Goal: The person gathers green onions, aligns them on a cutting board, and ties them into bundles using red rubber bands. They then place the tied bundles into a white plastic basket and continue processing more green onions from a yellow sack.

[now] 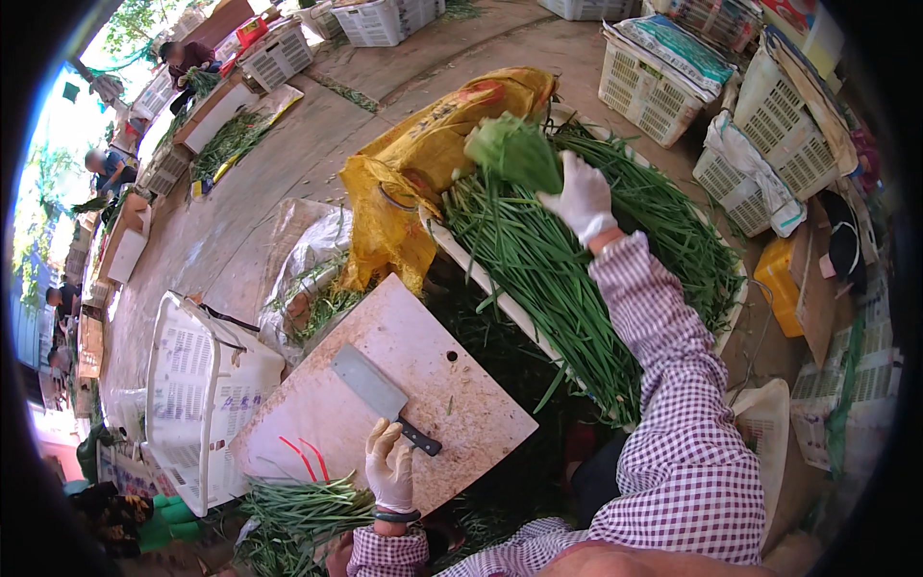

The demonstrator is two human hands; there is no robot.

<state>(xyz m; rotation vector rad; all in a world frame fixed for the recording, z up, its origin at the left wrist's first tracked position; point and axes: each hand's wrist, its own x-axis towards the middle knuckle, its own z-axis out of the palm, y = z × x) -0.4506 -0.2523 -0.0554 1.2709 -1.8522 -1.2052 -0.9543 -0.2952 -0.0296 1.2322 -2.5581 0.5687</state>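
Observation:
My gloved right hand is raised over a long white crate filled with green leafy stalks, beside a blurred light-green bunch; whether the fingers grip that bunch cannot be told. My gloved left hand, fingers curled upward and holding nothing, is over the lower edge of a white cutting board. A cleaver lies flat on the board, its black handle close to my left fingertips. Two red ties lie at the board's lower left, next to a pile of green stalks.
A yellow woven sack drapes over the crate's far end. An upright white plastic basket stands left of the board. Stacked crates and a yellow container are at right. Several people sit far left; someone's green sleeve or boot shows lower left.

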